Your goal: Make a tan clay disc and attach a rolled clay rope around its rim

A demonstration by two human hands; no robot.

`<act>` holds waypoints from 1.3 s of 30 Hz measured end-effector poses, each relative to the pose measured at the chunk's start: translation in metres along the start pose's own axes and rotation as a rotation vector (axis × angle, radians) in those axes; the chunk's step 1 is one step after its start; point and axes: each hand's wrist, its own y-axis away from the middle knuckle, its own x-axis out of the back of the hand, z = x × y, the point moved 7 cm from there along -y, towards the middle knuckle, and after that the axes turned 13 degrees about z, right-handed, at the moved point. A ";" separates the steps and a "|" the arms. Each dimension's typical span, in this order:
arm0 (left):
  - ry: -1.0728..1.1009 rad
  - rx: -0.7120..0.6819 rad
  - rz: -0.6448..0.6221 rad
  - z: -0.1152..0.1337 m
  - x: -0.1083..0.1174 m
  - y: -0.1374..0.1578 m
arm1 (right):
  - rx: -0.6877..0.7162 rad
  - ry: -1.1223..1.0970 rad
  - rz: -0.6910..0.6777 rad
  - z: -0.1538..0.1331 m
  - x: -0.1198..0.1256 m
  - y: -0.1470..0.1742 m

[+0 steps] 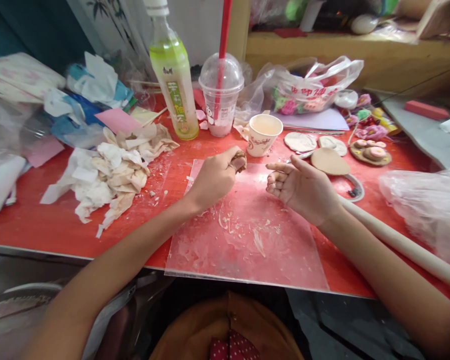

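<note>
Left fingers [230, 153]: closed around a small brown clay lump [241, 154], with only part of its rough edge showing.
Right fingers [279, 168]: parted and loosely curled, the palm turned up; nothing showed clearly in their grip.
Slim pale tool [305, 155]: showed just behind the right thumb; whether the two touched could not be told.
Clay lump's place: in the left fingers, near the far edge of the clear plastic sheet [228, 255], left of the paper cup [264, 132].
Weight: light, in all likelihood, and easily managed with one set of fingers.
Stiffness: seemingly soft; firm thumb pressure would probably have dented it.
Surface: coarse-looking, so more apt to cling than to slip; dampness could not be judged.
Fragility: the ragged edge looked likely to crumble or tear if pulled.
Best hold: around the thicker body, it seemed, with light pressure from thumb and forefinger.
Plastic sheet: lay on the red bench [41, 225], strewn with pale scraps [260, 242].
Tan clay disc [329, 161]: lay beyond the right thumb; being thin, it probably called for support from beneath.
</note>
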 end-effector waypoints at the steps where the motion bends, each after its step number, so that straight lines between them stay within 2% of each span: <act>1: 0.026 0.005 0.002 -0.001 0.000 -0.001 | -0.002 0.001 0.001 0.000 0.000 0.000; 4: 0.122 0.010 -0.001 -0.004 0.000 -0.003 | -0.002 0.006 -0.002 0.001 0.000 0.000; 9: 0.272 0.023 -0.155 -0.001 -0.011 -0.003 | 0.000 0.019 -0.021 0.002 -0.002 0.001; 14: 0.355 0.031 -0.125 0.007 -0.006 -0.001 | 0.015 0.012 -0.030 0.000 -0.003 0.002; 20: 0.279 0.077 -0.149 0.009 -0.005 0.000 | 0.016 0.032 -0.013 0.002 -0.004 0.002; 28: 0.089 0.067 -0.351 -0.001 -0.020 0.004 | 0.041 0.083 -0.030 0.003 -0.005 0.003; 30: 0.072 0.112 -0.395 -0.007 -0.024 0.006 | 0.045 0.083 -0.035 0.003 -0.006 0.004; 34: 0.147 0.240 -0.345 -0.016 -0.022 0.004 | 0.054 0.076 -0.057 0.003 -0.008 0.005; 39: 0.210 0.203 -0.217 -0.017 -0.017 -0.001 | 0.063 0.097 -0.067 0.003 -0.010 0.007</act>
